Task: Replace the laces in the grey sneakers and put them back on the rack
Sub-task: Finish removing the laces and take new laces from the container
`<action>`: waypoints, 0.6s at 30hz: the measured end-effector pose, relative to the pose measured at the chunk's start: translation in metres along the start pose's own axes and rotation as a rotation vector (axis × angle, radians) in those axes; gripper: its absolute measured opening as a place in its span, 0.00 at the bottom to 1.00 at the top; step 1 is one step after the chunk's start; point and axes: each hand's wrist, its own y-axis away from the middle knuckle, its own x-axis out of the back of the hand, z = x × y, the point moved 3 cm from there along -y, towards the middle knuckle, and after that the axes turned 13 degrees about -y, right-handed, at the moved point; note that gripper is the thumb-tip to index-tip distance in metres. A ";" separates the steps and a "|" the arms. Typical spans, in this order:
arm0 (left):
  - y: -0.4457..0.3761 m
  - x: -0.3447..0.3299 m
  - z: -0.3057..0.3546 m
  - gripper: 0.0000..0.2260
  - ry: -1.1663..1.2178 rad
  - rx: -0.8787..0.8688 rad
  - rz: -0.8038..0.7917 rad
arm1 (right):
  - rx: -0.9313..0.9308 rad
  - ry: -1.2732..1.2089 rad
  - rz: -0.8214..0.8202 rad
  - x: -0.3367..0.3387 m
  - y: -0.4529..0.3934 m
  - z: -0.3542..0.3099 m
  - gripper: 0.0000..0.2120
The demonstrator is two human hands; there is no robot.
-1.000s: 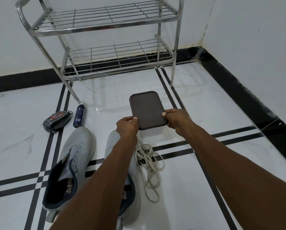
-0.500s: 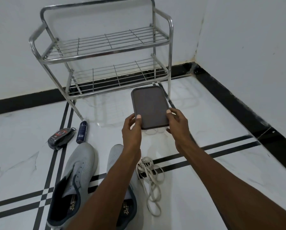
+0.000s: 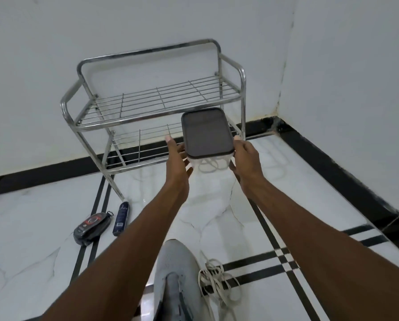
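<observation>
Two hands hold a clear container (image 3: pixel 211 162) with a dark brown lid (image 3: pixel 206 133) up in front of the steel rack (image 3: pixel 152 107), in the single head view. On the container's left side the left hand (image 3: pixel 177 154) has its fingers underneath and its thumb raised alongside, while the right hand (image 3: pixel 246 156) grasps the right side, thumb at the lid's edge. Through the clear wall below the lid a pale coiled lace (image 3: pixel 209 166) shows inside. The container hangs level with the rack's lower shelf, near its right front corner; I cannot tell whether it touches the rack. Both wire shelves of the rack stand against the white wall. Low in the frame, between the two forearms, one grey sneaker (image 3: pixel 177 274) lies on the white marble floor (image 3: pixel 228 205) with its toe pointing toward the rack. A loose bundle of off-white laces (image 3: pixel 218 283) lies just beside its right edge. To the left, near the rack's front leg, a black shoe brush (image 3: pixel 91 228) and a dark blue tube (image 3: pixel 121 218) lie side by side on the floor.
</observation>
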 end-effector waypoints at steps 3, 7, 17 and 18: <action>-0.024 -0.003 0.013 0.33 0.019 -0.004 0.003 | -0.005 0.037 -0.031 -0.013 -0.026 -0.005 0.17; -0.050 -0.013 0.032 0.34 0.024 0.039 -0.023 | -0.027 0.085 -0.103 -0.030 -0.079 -0.002 0.43; -0.073 -0.041 0.038 0.42 0.125 0.078 -0.060 | -0.243 -0.021 -0.148 -0.033 -0.129 0.001 0.56; -0.074 -0.040 0.037 0.41 0.125 0.082 -0.066 | -0.255 -0.016 -0.147 -0.036 -0.117 -0.006 0.53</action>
